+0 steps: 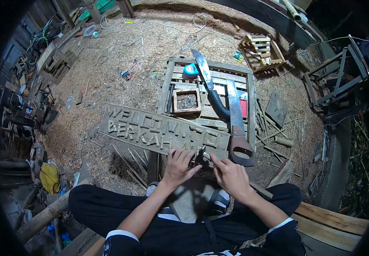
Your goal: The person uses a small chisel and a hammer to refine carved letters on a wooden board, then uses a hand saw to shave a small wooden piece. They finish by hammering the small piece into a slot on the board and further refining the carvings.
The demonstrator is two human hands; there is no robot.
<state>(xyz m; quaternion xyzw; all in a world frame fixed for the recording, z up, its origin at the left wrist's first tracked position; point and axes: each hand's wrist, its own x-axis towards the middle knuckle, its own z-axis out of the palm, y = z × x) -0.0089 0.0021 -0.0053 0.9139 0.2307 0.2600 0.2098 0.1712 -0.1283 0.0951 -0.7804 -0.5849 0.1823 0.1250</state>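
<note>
Small dark tool, clasped between left hand and right hand, stands just ahead against the long letter-carved wooden signboard.

A lettered board lies across the frame's centre on the floor, its right end resting on a pallet behind it. On the pallet, a small box sits left, a tape measure behind it, a machete to their right, and a handsaw rightmost. A crate stands at upper right. The left hand and right hand meet at the board's lower right edge, around what may be a small tool.
</note>
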